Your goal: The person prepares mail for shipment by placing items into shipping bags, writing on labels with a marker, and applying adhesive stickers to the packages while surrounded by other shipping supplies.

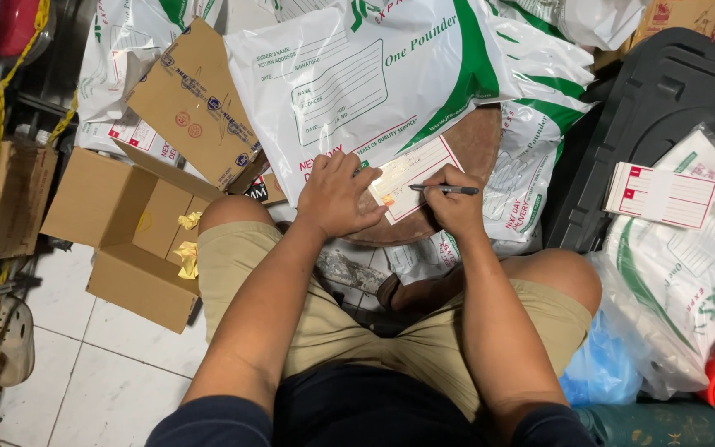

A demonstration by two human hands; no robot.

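Your right hand (455,201) is closed around a pen (444,189), its tip resting on a white-and-red slip (411,175). The slip lies on a white-and-green courier pouch (374,79) spread over a round wooden stool (473,145). Your left hand (337,199) lies flat, fingers spread, pressing the pouch's lower edge just beside the slip. An open cardboard box (117,232) sits on the floor to your left.

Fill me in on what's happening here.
A seated person writes on a slip with a pen held in the right hand. The left hand presses flat on the white and green mailer bag that the slip lies on. An open cardboard box sits to the left, a stack of forms to the right.
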